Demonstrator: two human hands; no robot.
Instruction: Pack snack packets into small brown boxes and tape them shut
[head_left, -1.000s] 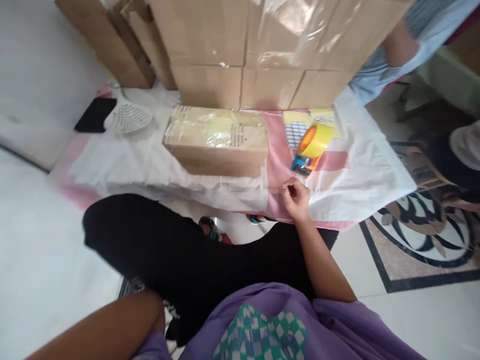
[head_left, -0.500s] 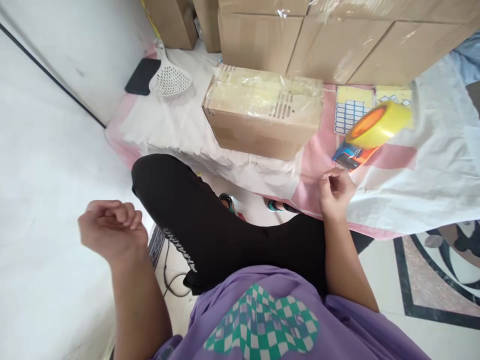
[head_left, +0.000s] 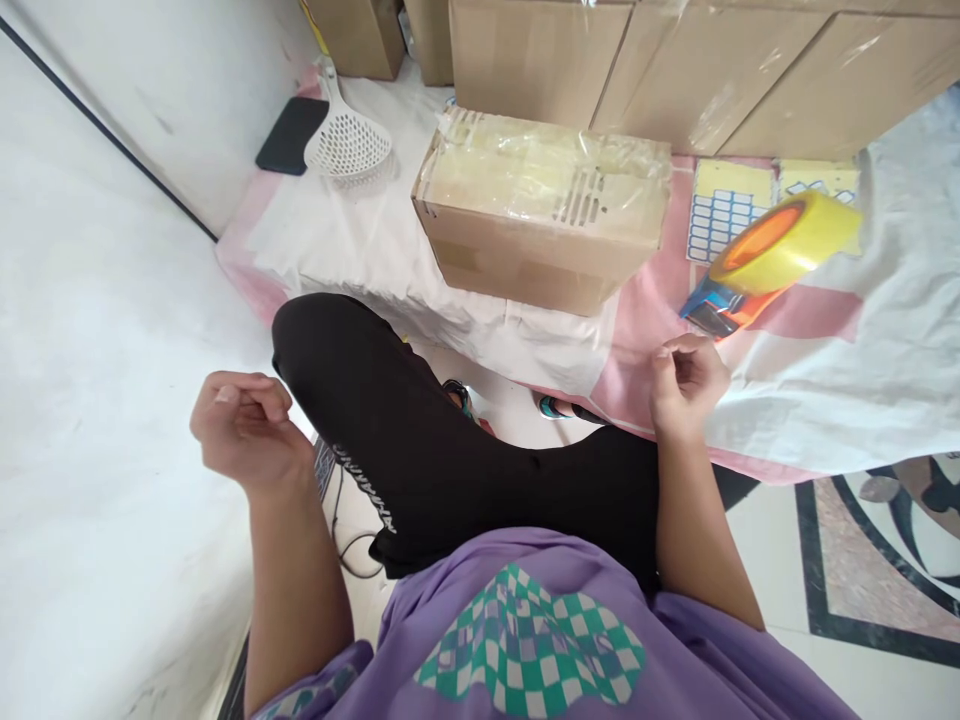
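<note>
My left hand [head_left: 247, 430] is raised beside the white wall, left of my knee, its fingers curled into a loose fist with nothing visible in them. On the right, my right hand [head_left: 688, 388] rests at the cloth's near edge, also curled closed and seemingly around nothing. Just beyond it lies a tape dispenser [head_left: 720, 308] with a blue and orange body and a big roll of yellow tape [head_left: 814, 235]. A taped cardboard box [head_left: 536, 255] sits mid-table, out of reach of both fists.
Larger cardboard boxes [head_left: 540, 65] under clear film line the back. A white slotted scoop [head_left: 349, 145] and a black flat object [head_left: 289, 140] lie at the left. Label sheets [head_left: 724, 210] lie behind the tape. A pink-and-white cloth [head_left: 555, 355] covers the table.
My left hand has moved a little right and up, nearer my knee. My right hand stays by the tape dispenser. The view has shifted slightly; the box and dispenser rest as before.
</note>
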